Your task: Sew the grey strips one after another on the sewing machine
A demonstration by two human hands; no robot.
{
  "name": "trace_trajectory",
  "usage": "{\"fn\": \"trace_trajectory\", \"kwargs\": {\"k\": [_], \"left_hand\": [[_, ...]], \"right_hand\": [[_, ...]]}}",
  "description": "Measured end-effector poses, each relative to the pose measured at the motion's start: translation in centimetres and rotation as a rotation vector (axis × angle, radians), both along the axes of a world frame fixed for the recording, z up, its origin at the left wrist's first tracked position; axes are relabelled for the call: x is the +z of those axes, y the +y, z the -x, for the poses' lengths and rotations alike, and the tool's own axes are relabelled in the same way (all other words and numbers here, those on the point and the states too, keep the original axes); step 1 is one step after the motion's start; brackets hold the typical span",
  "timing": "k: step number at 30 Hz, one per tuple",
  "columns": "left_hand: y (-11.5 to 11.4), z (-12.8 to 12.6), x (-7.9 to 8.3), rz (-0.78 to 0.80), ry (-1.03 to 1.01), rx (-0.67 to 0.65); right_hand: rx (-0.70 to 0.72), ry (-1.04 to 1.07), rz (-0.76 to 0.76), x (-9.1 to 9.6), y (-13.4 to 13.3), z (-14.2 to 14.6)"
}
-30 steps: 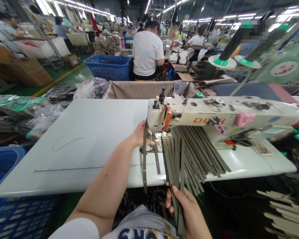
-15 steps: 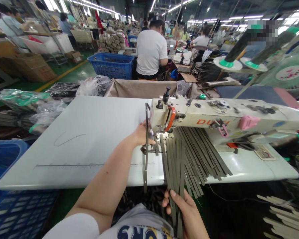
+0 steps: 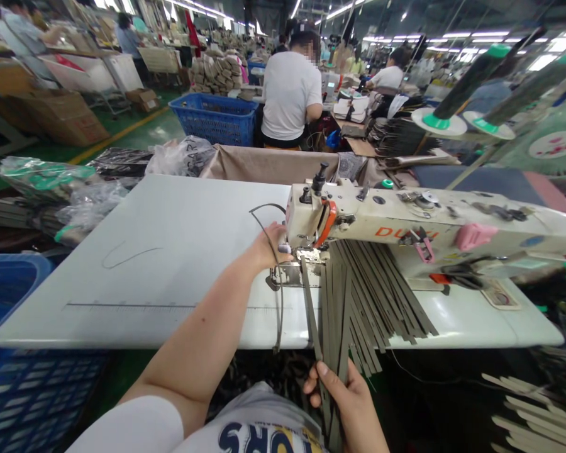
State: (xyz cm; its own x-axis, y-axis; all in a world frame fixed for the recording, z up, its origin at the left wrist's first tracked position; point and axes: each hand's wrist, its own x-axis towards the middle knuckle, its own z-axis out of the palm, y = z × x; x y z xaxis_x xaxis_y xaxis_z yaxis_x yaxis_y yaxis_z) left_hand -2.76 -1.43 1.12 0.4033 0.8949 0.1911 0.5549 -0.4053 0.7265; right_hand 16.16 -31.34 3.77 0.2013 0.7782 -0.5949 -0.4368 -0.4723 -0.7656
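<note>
Your left hand (image 3: 270, 246) pinches one thin grey strap (image 3: 279, 296) beside the cream sewing machine (image 3: 405, 220). Your right hand (image 3: 346, 396) has its grip closed around a bundle of flat grey straps (image 3: 353, 302) below the white desk (image 3: 170, 251).

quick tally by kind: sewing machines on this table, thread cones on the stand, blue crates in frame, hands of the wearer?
sewing machine: 1
thread cones: 2
blue crates: 2
hands: 2, left hand at the needle end with a bent strip, right hand gripping the strip bundle
Total: 7

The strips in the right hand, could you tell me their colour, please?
Grey-olive strips, right hand; head view.
</note>
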Motion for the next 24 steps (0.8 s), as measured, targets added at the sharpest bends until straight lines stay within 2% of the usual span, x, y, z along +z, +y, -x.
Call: {"fn": "trace_trajectory", "kwargs": {"k": [6,10,16,20,24], "left_hand": [[0.7,-0.6,-1.0,-0.035,0.058,0.123],[0.8,-0.3,-1.0,-0.034,0.097,0.079],[0.8,-0.5,-1.2,-0.080,0.078,0.144],[1.3,-1.1,-1.9,-0.089,0.060,0.173],[2.6,-1.6,-3.0,-0.085,0.032,0.109]], "right_hand": [[-0.009,-0.004,0.019,-0.2,-0.1,0.0],[0.023,-0.043,-0.010,-0.5,-0.2,0.0],[0.062,-0.079,-0.034,-1.5,-0.5,-0.1],[0.095,-0.127,-0.049,-2.2,-0.7,-0.4],[0.145,-0.188,-0.048,-2.2,-0.2,-0.4]]}}
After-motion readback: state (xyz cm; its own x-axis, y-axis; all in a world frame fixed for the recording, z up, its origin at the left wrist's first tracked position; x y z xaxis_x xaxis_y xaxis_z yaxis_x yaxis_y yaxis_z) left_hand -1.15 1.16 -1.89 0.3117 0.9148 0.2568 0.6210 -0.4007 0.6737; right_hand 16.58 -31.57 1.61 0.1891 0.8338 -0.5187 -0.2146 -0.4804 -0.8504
